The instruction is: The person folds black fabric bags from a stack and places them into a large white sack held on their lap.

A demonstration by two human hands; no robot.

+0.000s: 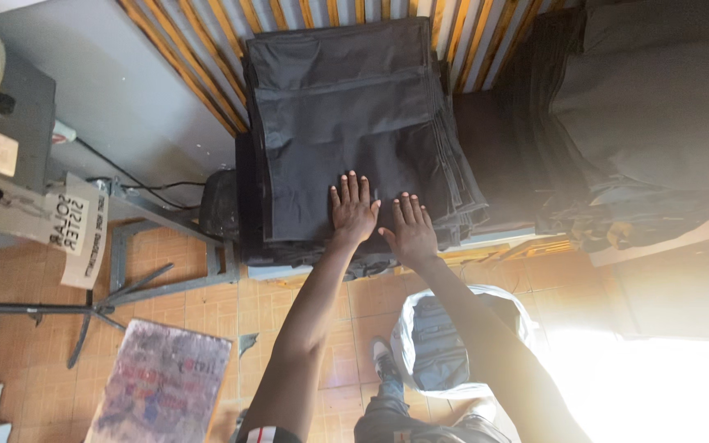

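Both hands lie flat, palms down and fingers spread, on the near end of a stack of dark folded cloth (354, 123). The left hand (353, 211) and the right hand (410, 230) sit side by side, almost touching, neither grip closed on anything. The stack rests on a bench (486, 239) whose front edge shows just below the hands, with more dark cloth (650, 107) piled at its right end. The step looks like pressing and squaring the top piece. Any next move would call for even pressure, so the layers stay aligned at the front edge. A white bag (453, 344) stands on the tiled floor (207, 303) below.
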